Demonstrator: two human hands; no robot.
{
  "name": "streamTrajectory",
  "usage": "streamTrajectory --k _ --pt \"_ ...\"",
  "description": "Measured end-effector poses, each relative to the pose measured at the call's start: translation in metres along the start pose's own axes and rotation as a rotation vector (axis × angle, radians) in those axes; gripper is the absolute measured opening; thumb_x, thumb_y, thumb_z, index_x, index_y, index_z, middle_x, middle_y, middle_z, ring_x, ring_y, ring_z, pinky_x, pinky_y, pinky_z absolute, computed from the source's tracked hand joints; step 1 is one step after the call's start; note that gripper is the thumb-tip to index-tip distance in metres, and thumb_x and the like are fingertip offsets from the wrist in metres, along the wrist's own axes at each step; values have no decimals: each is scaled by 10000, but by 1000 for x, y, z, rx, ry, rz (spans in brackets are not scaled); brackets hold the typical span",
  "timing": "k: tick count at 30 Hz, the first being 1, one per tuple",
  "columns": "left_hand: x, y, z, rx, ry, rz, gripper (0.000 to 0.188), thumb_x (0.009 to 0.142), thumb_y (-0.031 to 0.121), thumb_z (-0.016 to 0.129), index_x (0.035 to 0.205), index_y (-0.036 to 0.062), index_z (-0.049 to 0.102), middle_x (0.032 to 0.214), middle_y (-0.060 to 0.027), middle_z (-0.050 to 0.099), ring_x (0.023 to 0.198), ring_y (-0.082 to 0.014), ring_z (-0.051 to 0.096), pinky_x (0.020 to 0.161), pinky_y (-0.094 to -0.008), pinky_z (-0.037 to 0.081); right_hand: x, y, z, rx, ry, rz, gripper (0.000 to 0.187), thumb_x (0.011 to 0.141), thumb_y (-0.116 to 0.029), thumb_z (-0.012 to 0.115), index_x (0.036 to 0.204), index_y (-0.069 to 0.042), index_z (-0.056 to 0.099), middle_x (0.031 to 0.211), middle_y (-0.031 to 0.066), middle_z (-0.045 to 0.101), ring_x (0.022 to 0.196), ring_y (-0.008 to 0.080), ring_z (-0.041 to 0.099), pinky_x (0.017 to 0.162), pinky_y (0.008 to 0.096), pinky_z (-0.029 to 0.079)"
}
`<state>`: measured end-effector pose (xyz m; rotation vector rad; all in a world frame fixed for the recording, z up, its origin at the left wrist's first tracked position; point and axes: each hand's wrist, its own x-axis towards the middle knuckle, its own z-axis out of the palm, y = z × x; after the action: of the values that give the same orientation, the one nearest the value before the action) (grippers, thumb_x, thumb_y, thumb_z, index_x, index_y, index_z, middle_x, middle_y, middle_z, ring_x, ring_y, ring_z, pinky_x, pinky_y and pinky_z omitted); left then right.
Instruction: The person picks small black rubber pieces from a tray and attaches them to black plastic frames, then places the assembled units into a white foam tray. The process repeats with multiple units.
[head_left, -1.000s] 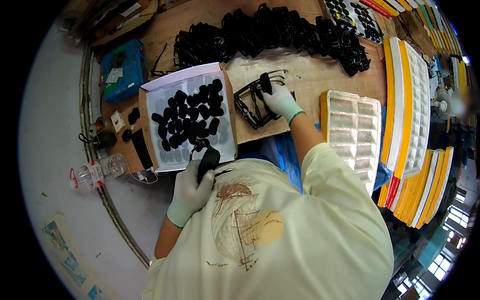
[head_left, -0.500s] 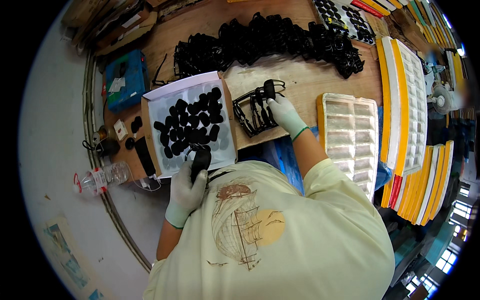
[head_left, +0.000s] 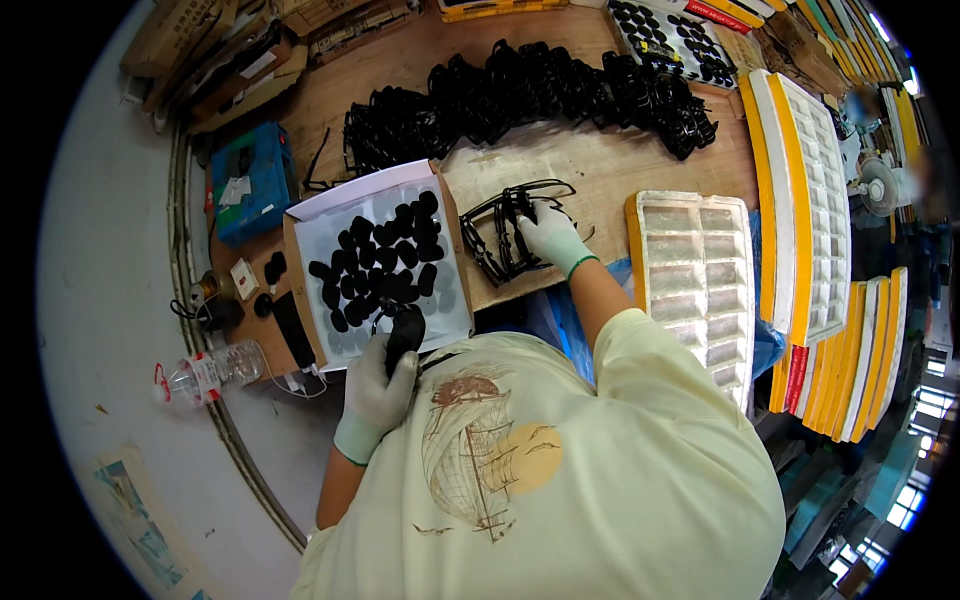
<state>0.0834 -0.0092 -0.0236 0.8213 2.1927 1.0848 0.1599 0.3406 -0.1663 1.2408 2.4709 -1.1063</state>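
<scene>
In white gloves with green cuffs, my left hand is closed round a glossy black rounded piece at the near edge of a shallow cardboard box. A thin loop sticks out beyond that piece; its exact kind is unclear. Many black lens-shaped pieces lie in the box on a pale lining. To the right of it, a small group of black eyeglass frames rests on the table. My right hand reaches down on these, its fingers closed on a frame, fingertips partly hidden.
A long heap of black frames crosses the back of the table. At right stand a white compartment tray and stacked yellow-edged trays. A blue box and a plastic bottle are on the left.
My right hand has come down slightly onto the group of frames, and the black oval piece at its fingertips no longer shows. My left hand keeps its hold, nearly unmoved.
</scene>
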Motion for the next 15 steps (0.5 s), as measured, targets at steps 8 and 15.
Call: streamTrajectory --k 8,15 --pt "-2 14 4 -94 20 -97 239 917 214 606 983 -16 596 725 -191 643 664 -356 656 627 -411 501 -29 33 -46 -578 -201 -443 881 700 -427 747 1468 -94 471 1504 156 473 1447 303 374 1213 556 173" --pt "9 7 16 -2 22 30 245 907 217 610 945 -25 588 718 -212 635 657 -373 644 616 -440 491 -28 38 -24 -716 -306 -402 340 825 -304 649 1084 -100 731 1162 136 680 1155 307 598 1020 430 436"
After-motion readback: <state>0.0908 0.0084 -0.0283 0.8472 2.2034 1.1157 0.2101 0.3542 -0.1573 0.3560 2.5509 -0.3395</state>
